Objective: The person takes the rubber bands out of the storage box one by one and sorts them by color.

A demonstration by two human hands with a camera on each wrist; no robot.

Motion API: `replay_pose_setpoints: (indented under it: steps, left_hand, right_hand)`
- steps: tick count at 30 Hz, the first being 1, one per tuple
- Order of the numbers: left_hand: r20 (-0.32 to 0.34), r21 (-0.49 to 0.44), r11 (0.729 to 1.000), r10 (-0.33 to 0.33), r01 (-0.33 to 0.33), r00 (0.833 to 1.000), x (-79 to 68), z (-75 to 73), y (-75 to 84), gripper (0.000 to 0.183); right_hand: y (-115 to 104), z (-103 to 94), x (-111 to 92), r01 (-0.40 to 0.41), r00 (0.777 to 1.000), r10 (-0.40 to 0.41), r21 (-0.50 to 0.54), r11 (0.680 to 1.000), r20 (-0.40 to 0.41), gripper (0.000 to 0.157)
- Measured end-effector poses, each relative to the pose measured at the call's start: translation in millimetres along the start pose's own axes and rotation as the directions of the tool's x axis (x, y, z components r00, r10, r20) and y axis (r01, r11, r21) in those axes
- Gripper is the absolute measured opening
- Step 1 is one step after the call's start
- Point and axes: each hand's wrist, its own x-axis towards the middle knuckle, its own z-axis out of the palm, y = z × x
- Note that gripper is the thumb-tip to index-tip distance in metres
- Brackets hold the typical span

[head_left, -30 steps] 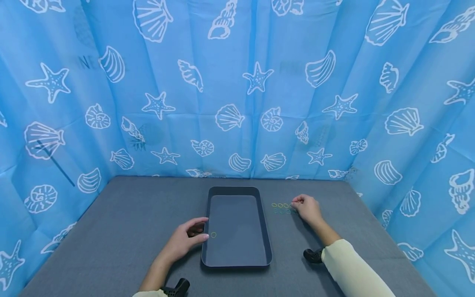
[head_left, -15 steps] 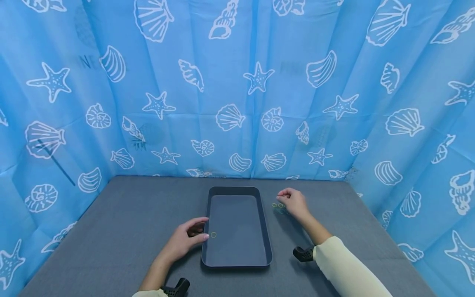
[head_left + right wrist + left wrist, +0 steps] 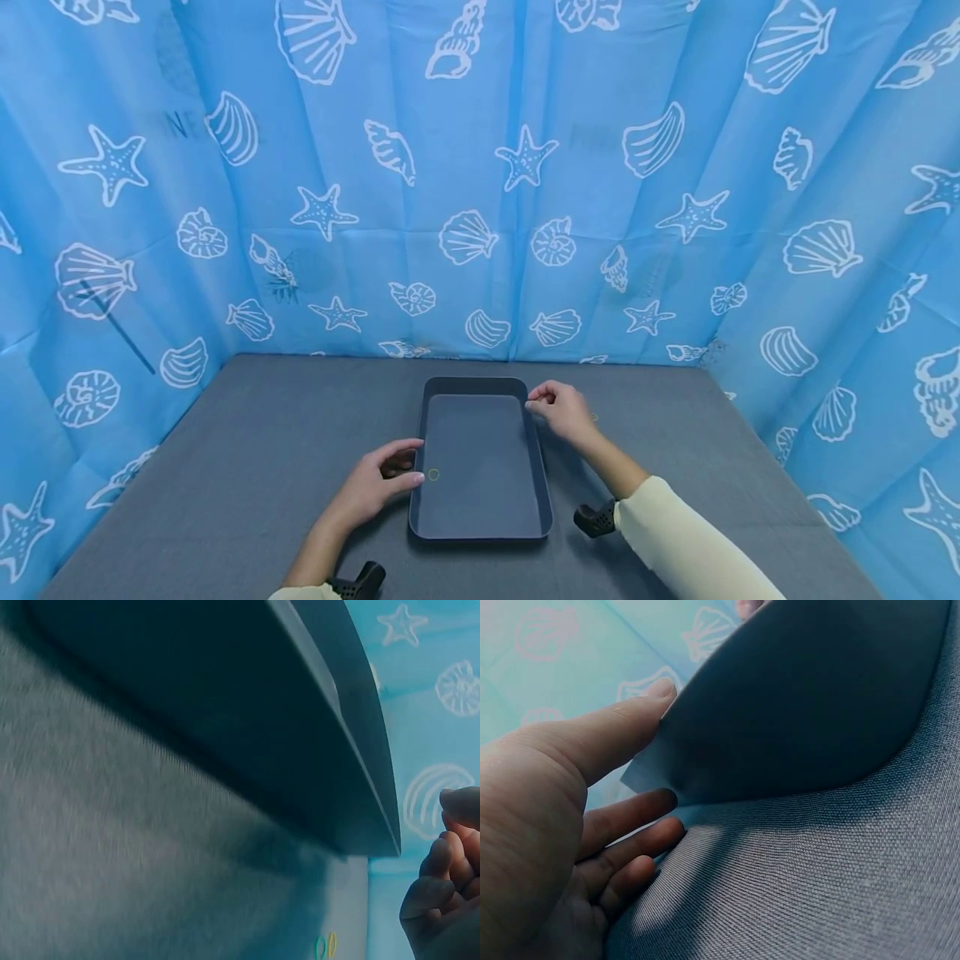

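Note:
A dark grey rectangular tray (image 3: 487, 533) lies on the table. My left hand (image 3: 369, 487) rests against its left wall, thumb (image 3: 641, 724) touching the rim, the other fingers loosely bent outside. My right hand (image 3: 564, 412) is raised beside the far right rim. Its thumb and index finger (image 3: 461, 806) meet in a pinch, apparently on a thin ring carried from the table; the ring itself is too fine to make out. A thin yellow ring (image 3: 433, 475) lies in the tray near the left hand. Another yellow ring (image 3: 593, 417) shows behind the right hand.
In the right wrist view a green loop (image 3: 321, 947) and a yellow loop (image 3: 332, 945) lie on the grey cloth-covered table (image 3: 300, 408), right of the tray. A blue curtain (image 3: 420, 167) with white shell prints hangs behind and at both sides.
My right hand has moved left from the rows of yellow and green rings to the tray's right rim, and now hides most of those rings. The left hand has stayed at the tray.

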Motion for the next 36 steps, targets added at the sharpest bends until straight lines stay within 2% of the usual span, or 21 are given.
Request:
replay_pose_setpoints:
  steps: [10, 16, 20, 26, 36]
  left_hand:
    - [-0.007, 0.003, 1.0, 0.01, -0.01, 1.0, -0.6, -0.2, -0.7, 0.047]
    - [-0.008, 0.01, 1.0, 0.005, -0.005, 1.0, -0.5, 0.4, -0.5, 0.048]
    - [-0.013, 0.011, 1.0, -0.002, 0.002, 1.0, -0.3, 0.6, 0.3, 0.048]
    - [-0.021, 0.017, 1.0, -0.017, 0.018, 1.0, -0.5, 0.2, 1.5, 0.048]
    - [0.001, -0.001, 1.0, 0.002, -0.002, 1.0, 0.7, -0.5, 0.8, 0.047]
  right_hand:
    - [-20, 18.2, -4, 0.048, 0.993, -0.051, 0.031, 0.998, 0.109, 0.006]
    - [-28, 29.3, -4, 0.125, 0.972, -0.132, 0.05, 0.991, 0.193, 0.005]
    - [-35, 36.0, -4, 0.177, 0.942, -0.195, 0.091, 0.98, 0.273, 0.005]
    - [-50, 42.2, -4, 0.246, 0.877, -0.276, 0.126, 0.961, 0.392, 0.005]
    - [-59, 63.0, 4, 0.236, 0.803, -0.265, 0.125, 0.964, 0.534, 0.01]
